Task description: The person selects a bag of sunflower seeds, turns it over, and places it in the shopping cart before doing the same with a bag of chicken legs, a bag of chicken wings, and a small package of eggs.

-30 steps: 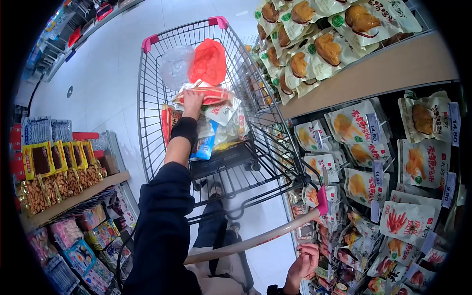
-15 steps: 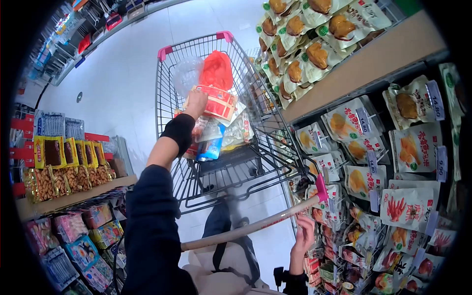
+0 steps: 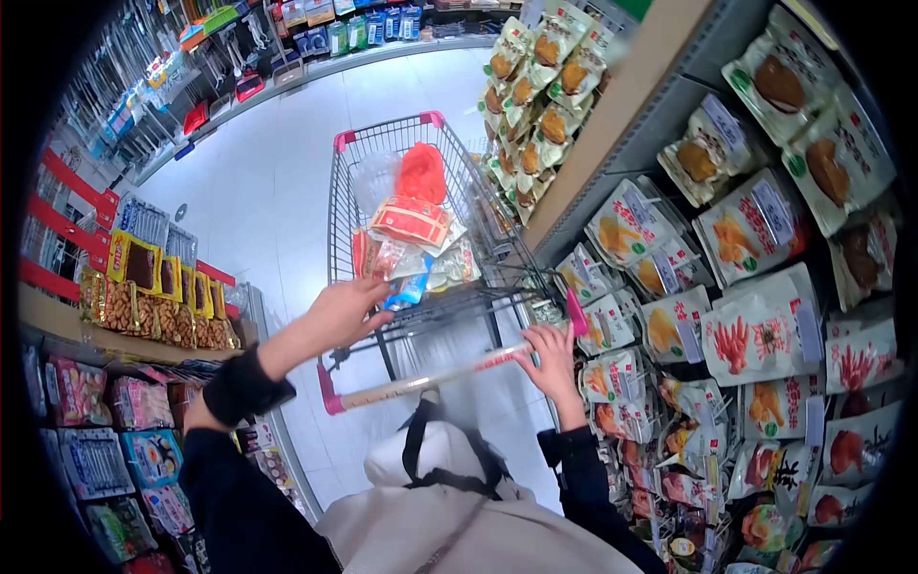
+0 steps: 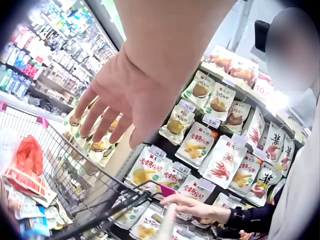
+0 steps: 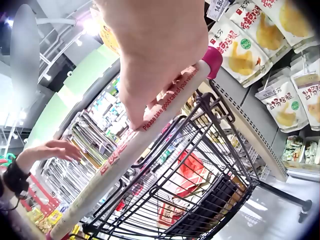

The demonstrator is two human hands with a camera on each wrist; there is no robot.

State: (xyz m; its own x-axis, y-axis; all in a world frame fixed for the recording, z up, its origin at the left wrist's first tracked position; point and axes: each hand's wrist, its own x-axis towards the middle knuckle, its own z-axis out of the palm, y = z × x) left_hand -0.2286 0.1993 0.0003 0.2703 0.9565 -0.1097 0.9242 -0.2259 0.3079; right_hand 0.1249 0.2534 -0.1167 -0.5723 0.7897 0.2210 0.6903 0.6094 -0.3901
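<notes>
My left hand [image 3: 346,311] hovers over the near left side of the shopping cart [image 3: 337,206], its fingers extended and holding nothing. In the left wrist view the left hand [image 4: 132,102] shows its palm, fingers spread. My right hand [image 3: 552,362] is on the right part of the cart handle [image 3: 421,383], fingers over the bar and thumb on the near side. A red and cream bag [image 3: 413,222] lies on top of the goods in the cart. Around it are a red plastic bag [image 3: 421,172], a clear bag [image 3: 376,175] and a blue packet [image 3: 411,285].
Racks of hanging food pouches [image 3: 760,325] line the right side, with more pouches [image 3: 540,96] piled farther ahead. On the left stands a shelf with yellow packets [image 3: 134,263] and snack bags [image 3: 153,459]. White floor [image 3: 277,143] runs ahead toward a back shelf.
My left hand has let go of the red and cream bag in the cart and drawn back toward me. My right hand has moved onto the handle.
</notes>
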